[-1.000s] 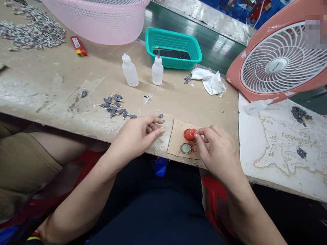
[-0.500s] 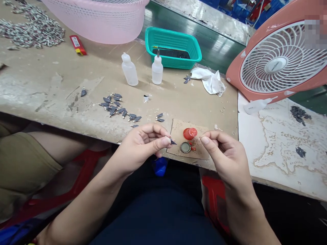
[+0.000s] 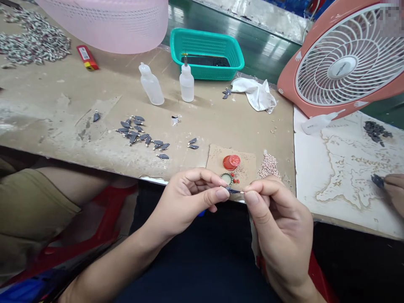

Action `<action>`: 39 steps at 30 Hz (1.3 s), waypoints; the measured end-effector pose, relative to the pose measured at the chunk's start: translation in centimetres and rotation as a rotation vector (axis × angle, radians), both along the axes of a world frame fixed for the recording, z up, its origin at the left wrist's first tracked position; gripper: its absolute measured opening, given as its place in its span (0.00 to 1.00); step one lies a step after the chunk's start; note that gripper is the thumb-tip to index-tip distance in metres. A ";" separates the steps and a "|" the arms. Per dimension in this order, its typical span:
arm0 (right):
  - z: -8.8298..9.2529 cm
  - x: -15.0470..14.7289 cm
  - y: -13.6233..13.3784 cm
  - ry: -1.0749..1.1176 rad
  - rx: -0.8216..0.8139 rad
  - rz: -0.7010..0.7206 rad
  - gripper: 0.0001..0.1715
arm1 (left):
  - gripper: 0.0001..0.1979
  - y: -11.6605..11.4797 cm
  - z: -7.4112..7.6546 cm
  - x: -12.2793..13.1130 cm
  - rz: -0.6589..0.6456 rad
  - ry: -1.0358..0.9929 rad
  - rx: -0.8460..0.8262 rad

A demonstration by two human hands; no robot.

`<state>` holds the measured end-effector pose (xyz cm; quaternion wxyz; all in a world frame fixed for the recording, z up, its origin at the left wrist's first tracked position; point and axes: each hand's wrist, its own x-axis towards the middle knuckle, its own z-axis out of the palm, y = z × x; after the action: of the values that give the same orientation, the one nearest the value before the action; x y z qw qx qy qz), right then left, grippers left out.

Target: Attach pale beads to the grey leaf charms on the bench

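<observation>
A tiny dark leaf-shaped charm (image 3: 234, 191) is pinched, lying nearly level.

Ahead of the right hand (image 3: 280, 227), a red plastic cap (image 3: 231, 162) and a heap of pink beads (image 3: 269, 166) stand in the way on the worn tan desk (image 3: 63, 118). Ahead of the left hand (image 3: 186, 201) lie loose grey metal charms (image 3: 135, 135); a narrow lane runs between them and two translucent squeeze bottles (image 3: 187, 86). A coral fan (image 3: 344, 54) blocks the far right.

**Small-parts handcraft workshop**

Beyond the fingers (image 3: 222, 194) stretches a scarred workbench (image 3: 63, 97) strewn with small dark charms (image 3: 139, 134) and plastic squeeze bottles (image 3: 187, 84), then a green conveyor belt (image 3: 252, 42). Right of the fingers, a co-worker's hand (image 3: 394, 189) works below a desk fan (image 3: 342, 67).
</observation>
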<state>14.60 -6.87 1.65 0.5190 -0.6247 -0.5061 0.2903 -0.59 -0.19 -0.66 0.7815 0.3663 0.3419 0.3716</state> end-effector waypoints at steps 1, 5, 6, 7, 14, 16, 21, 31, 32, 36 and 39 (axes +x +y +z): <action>0.0 -0.1 0.0 -0.037 0.026 -0.004 0.04 | 0.05 0.0 0.1 0.1 0.000 -0.005 0.009; -0.2 -0.2 0.1 -0.132 0.071 0.009 0.06 | 0.07 -0.1 0.3 0.3 0.003 -0.011 0.018; -0.3 -0.2 0.1 -0.146 0.073 0.019 0.06 | 0.07 -0.2 0.4 0.3 0.005 -0.008 0.014; -0.3 -0.1 0.1 -0.159 0.074 0.027 0.06 | 0.07 -0.2 0.5 0.3 0.009 -0.007 0.010; -0.4 0.0 0.0 -0.196 0.079 0.041 0.07 | 0.07 -0.4 0.5 0.4 0.028 -0.010 0.014; -0.4 0.0 0.0 -0.198 0.083 0.047 0.07 | 0.07 -0.4 0.4 0.5 0.035 -0.013 0.020; -0.6 0.0 0.1 -0.220 0.090 0.042 0.06 | 0.06 -0.4 0.4 0.6 0.046 -0.011 0.025; -0.7 0.2 0.2 -0.201 0.094 0.052 0.06 | 0.05 -0.5 0.4 0.8 0.051 0.009 0.027; -0.7 0.2 0.2 -0.200 0.097 0.050 0.06 | 0.05 -0.4 0.3 0.8 0.055 0.010 0.026; -0.8 0.1 0.2 -0.201 0.103 0.042 0.06 | 0.04 -0.5 0.3 0.8 0.063 0.013 0.037; -0.9 0.1 0.2 -0.201 0.107 0.033 0.06 | 0.04 -0.6 0.3 0.8 0.065 0.014 0.045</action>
<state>14.69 -6.67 0.72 0.4932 -0.6136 -0.5808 0.2073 0.20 -0.80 -0.40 0.7583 0.3749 0.3507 0.4019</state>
